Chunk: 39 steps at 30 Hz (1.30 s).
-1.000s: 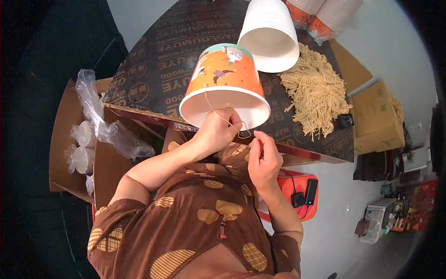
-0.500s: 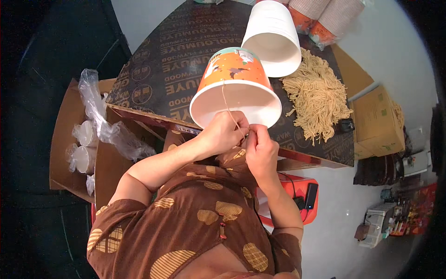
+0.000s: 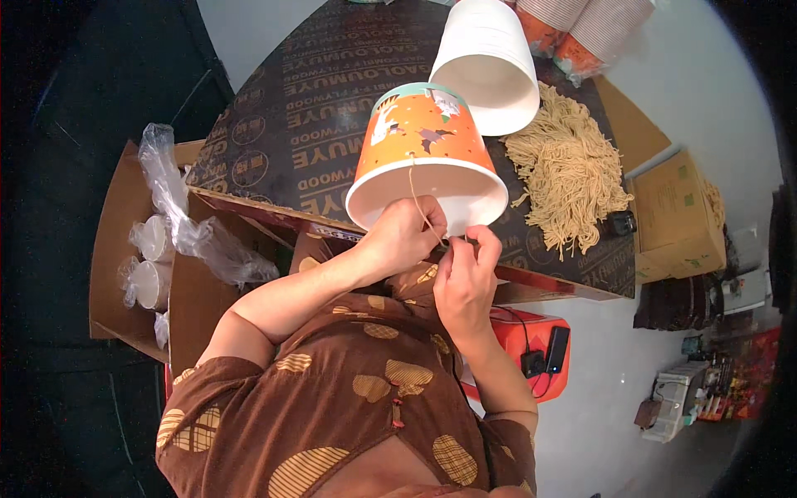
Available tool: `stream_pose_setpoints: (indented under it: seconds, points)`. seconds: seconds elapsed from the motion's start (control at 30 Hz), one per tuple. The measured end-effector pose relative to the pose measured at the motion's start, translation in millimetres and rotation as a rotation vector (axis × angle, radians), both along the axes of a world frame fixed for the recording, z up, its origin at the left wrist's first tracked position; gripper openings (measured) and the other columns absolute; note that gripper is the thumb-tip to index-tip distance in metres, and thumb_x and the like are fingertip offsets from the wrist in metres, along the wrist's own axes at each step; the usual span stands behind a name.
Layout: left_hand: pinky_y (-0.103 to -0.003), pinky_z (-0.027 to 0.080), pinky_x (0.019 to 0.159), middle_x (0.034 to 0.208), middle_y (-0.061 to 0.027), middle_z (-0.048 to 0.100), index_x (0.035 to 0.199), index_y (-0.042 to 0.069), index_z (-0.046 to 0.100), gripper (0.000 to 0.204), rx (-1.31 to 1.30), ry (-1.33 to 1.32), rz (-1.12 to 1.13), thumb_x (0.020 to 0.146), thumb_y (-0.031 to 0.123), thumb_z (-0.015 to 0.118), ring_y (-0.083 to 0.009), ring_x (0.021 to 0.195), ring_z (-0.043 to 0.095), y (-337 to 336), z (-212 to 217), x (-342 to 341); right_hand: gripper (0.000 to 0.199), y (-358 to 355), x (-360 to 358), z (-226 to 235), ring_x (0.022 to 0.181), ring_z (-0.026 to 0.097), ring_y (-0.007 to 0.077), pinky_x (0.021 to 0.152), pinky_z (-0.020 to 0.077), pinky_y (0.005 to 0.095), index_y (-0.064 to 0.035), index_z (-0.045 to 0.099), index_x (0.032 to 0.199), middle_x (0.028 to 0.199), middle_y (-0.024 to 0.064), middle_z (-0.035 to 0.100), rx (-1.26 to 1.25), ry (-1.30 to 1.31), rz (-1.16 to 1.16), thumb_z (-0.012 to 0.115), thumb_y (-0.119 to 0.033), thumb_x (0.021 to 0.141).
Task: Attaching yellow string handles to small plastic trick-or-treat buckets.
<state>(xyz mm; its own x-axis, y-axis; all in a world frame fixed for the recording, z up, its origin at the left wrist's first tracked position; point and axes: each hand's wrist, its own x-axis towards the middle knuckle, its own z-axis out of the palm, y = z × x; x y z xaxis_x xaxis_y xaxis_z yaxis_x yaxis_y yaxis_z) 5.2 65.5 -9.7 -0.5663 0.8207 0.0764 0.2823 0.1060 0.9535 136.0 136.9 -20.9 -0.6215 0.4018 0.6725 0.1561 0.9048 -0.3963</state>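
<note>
An orange paper bucket (image 3: 427, 124) with printed bats and white figures lies tilted on the dark table, its white open mouth facing me. From a hole in its side near the rim runs a thin beige cord (image 3: 418, 192). My left hand (image 3: 398, 236) pinches this cord just below the bucket's rim. Close beside it, the fingertips of my right hand (image 3: 466, 278) are also closed on the cord, with the thumb and index finger bent. The cord's end between the fingers is mostly hidden.
Behind the bucket lies a stack of white paper buckets (image 3: 490, 58). A pile of beige cords (image 3: 573, 170) rests on the table (image 3: 274, 124) at right. Wrapped orange bucket stacks (image 3: 581, 58) stand farther back. An open cardboard box (image 3: 112, 249) is at left, a red stool (image 3: 552, 319) below right.
The bucket has shifted slightly right and tipped, showing more of its printed side. My right hand has moved down a little, its fingers bending more. The left still pinches the cord.
</note>
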Motion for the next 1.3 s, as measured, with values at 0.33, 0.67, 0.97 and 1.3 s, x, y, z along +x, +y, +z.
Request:
stream_pose_setpoints:
  seconds: [0.33, 0.67, 0.97, 1.3]
  points:
    - [-0.038, 0.051, 0.061, 0.071, -0.0176, 0.064, 0.08, -0.005, 0.062, 0.007, 0.038, 0.006, -0.002, 0.081, 0.001, 0.064, -0.026, 0.068, 0.065, -1.1, 3.9, 2.9, 0.024, 7.9, 0.8, -5.3, 0.074, 0.066, 0.0391, 0.065, 0.0516, 0.044, -0.0003, 0.054, 0.109, 0.081, 0.0202, 0.064, -0.428, -0.035, 0.08, 0.057, 0.003, 0.086]
    - [-0.026, 0.047, 0.052, 0.078, -0.0039, 0.059, 0.103, -0.002, 0.057, 0.011, 0.083, 0.078, -0.011, 0.093, 0.001, 0.055, -0.0086, 0.061, 0.056, -0.5, -6.5, 2.1, 0.01, 4.5, -4.6, -11.3, 0.064, 0.067, 0.0312, 0.056, 0.0501, 0.038, -0.0012, 0.06, 0.096, 0.073, 0.0165, 0.065, -0.327, -0.052, 0.017, 0.064, -0.002, 0.087]
    - [-0.03, 0.049, 0.057, 0.08, -0.0073, 0.06, 0.105, -0.004, 0.057, 0.014, 0.052, 0.067, -0.032, 0.093, 0.0, 0.052, -0.0145, 0.067, 0.06, -7.6, 2.7, 4.4, 0.004, 8.2, -7.6, -12.6, 0.066, 0.067, 0.0344, 0.057, 0.0505, 0.0386, -0.0001, 0.06, 0.092, 0.074, 0.0173, 0.066, -0.334, -0.014, 0.042, 0.062, -0.002, 0.089]
    - [-0.038, 0.05, 0.068, 0.089, -0.0158, 0.058, 0.082, -0.005, 0.056, 0.008, 0.08, 0.447, -0.017, 0.077, -0.006, 0.062, -0.0314, 0.079, 0.062, -9.0, -7.4, 0.1, 0.008, 8.6, -13.2, -16.8, 0.059, 0.065, 0.0367, 0.05, 0.0483, 0.0428, -0.0035, 0.057, 0.094, 0.067, 0.0179, 0.063, -0.287, 0.049, 0.062, 0.063, -0.006, 0.089]
